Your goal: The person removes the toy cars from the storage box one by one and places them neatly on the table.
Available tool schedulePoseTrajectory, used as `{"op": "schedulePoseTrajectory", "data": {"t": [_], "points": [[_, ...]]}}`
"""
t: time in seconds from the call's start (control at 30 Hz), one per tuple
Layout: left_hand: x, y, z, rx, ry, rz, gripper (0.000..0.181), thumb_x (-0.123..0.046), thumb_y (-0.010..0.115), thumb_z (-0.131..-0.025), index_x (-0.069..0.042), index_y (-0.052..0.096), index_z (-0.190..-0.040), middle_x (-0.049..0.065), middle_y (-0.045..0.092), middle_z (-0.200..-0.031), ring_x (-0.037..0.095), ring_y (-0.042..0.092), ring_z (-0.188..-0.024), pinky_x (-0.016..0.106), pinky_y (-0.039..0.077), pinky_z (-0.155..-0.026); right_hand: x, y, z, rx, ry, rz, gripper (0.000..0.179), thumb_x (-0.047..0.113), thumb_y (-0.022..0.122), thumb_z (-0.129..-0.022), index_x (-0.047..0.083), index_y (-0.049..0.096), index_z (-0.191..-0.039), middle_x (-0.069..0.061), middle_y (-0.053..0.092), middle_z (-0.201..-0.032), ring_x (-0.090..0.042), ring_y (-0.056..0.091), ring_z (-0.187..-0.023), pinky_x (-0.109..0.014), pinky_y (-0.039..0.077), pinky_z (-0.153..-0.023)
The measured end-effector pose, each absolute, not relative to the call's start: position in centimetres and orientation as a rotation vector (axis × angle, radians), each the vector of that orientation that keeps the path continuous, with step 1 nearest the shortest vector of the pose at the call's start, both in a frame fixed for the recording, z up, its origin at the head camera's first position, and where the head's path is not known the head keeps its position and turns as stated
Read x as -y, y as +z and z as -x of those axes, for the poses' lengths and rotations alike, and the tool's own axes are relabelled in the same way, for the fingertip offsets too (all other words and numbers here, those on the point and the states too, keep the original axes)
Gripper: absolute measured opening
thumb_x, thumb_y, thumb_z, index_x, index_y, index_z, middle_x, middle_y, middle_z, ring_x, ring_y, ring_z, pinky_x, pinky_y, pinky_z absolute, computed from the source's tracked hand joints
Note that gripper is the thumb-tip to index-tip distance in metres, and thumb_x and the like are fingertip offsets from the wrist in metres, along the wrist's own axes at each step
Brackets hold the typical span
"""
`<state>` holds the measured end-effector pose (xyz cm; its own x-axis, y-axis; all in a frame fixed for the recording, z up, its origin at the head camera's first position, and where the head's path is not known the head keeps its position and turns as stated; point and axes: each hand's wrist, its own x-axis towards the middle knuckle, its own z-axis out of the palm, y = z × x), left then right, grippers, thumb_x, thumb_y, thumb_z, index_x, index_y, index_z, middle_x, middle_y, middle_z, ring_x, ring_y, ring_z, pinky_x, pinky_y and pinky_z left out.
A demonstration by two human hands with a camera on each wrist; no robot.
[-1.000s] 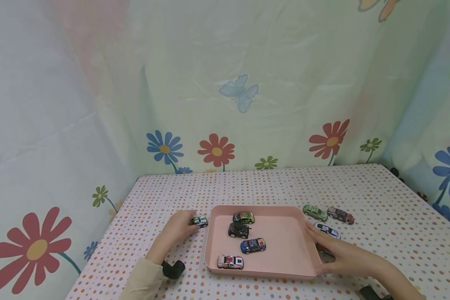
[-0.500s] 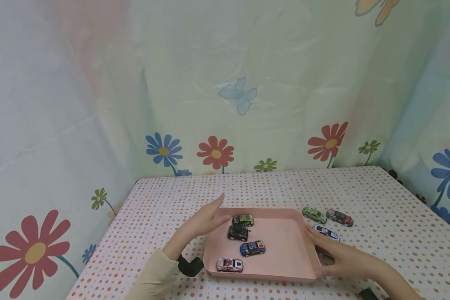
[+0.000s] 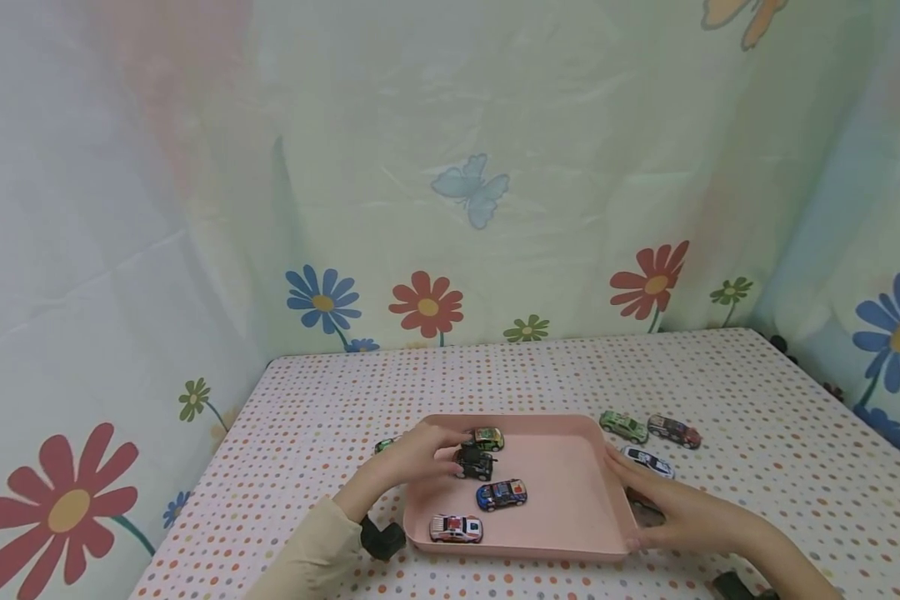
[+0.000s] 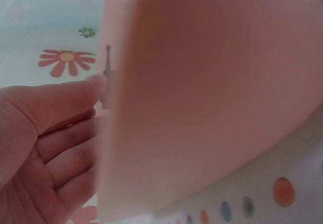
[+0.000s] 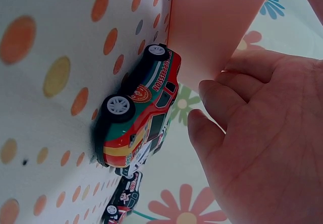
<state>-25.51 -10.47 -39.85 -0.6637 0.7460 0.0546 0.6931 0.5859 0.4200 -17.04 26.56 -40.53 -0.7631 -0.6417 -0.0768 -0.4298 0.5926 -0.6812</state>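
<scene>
My left hand [image 3: 412, 457] reaches over the left side of a pink tray [image 3: 562, 521]. Its thumb and fingers are around the rear of a black toy off-road vehicle [image 3: 476, 463]; I cannot tell whether they grip it. The tray wall hides part of those fingers in the left wrist view. Also in the tray are a green-and-yellow toy car [image 3: 489, 438], a blue one [image 3: 502, 494] and a white-and-red one [image 3: 456, 528]. My right hand [image 3: 686, 508] rests along the tray's right side, fingers [image 5: 222, 95] beside the wall, thumb at the front corner.
Right of the tray stand a green toy car [image 3: 624, 426], a dark red-and-black one [image 3: 674, 431] and a white one [image 3: 648, 462]. A red-and-green car [image 5: 144, 103] sits below my right hand. Another green car [image 3: 385, 444] shows behind my left hand, on the dotted tablecloth [image 3: 330, 392].
My left hand has left the green-and-white car on the table beside the tray and moved right, over the rim, down to the black vehicle. My right hand stays at the tray's side.
</scene>
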Motion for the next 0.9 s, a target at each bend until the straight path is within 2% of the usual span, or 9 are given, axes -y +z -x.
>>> {"op": "schedulePoseTrajectory", "data": {"t": [0.13,0.3,0.5,0.7,0.8,0.9], "points": [[10.4,-40.4,25.6,-2.724,0.568,-1.228,0.047,-0.016,0.075,-0.082,0.0,0.06,-0.123,0.007,0.062,-0.118,0.013,0.057,-0.108,0.023,0.046,-0.087,-26.4,-40.4,17.1,-2.495,-0.975,0.894,0.089,0.031,0.066,-0.087,-0.001,0.009,-0.148,-0.029,0.002,-0.15,-0.053,0.012,-0.129,-0.034,0.04,-0.094],[10.4,-40.9,25.5,-2.758,0.567,-1.19,0.045,-0.014,0.076,-0.079,-0.004,0.063,-0.121,0.003,0.064,-0.115,0.007,0.057,-0.102,0.02,0.046,-0.084,-26.3,-40.3,17.0,-2.522,-0.953,0.914,0.09,0.032,0.067,-0.086,-0.002,0.011,-0.148,-0.029,0.003,-0.149,-0.055,0.013,-0.128,-0.041,0.04,-0.094],[10.2,-41.6,25.4,-2.84,0.59,-1.206,0.046,-0.016,0.078,-0.078,-0.006,0.064,-0.121,0.002,0.065,-0.112,0.007,0.059,-0.098,0.02,0.048,-0.082,-26.3,-40.4,17.1,-2.576,-0.912,0.902,0.092,0.037,0.067,-0.084,-0.002,0.013,-0.148,-0.029,0.006,-0.149,-0.054,0.015,-0.128,-0.051,0.039,-0.093],[10.0,-42.3,25.2,-2.899,0.582,-1.237,0.048,-0.015,0.078,-0.077,-0.008,0.064,-0.122,0.001,0.064,-0.114,0.007,0.06,-0.098,0.018,0.048,-0.079,-26.4,-40.4,17.0,-2.562,-0.931,0.901,0.093,0.034,0.068,-0.084,-0.003,0.01,-0.148,-0.03,0.005,-0.149,-0.055,0.015,-0.128,-0.055,0.039,-0.091],[9.9,-42.4,25.0,-2.914,0.597,-1.243,0.047,-0.014,0.078,-0.076,-0.007,0.065,-0.12,0.001,0.064,-0.114,0.009,0.06,-0.1,0.02,0.048,-0.082,-26.4,-40.4,16.9,-2.555,-0.94,0.899,0.093,0.031,0.069,-0.085,-0.003,0.01,-0.148,-0.031,0.005,-0.149,-0.056,0.015,-0.128,-0.057,0.038,-0.09],[9.8,-42.4,24.9,-2.921,0.63,-1.236,0.045,-0.012,0.079,-0.076,-0.007,0.065,-0.119,0.001,0.065,-0.113,0.01,0.06,-0.101,0.022,0.048,-0.084,-26.4,-40.3,16.9,-2.558,-0.936,0.886,0.093,0.031,0.069,-0.085,-0.003,0.01,-0.148,-0.031,0.005,-0.148,-0.055,0.015,-0.128,-0.055,0.039,-0.09]]}}
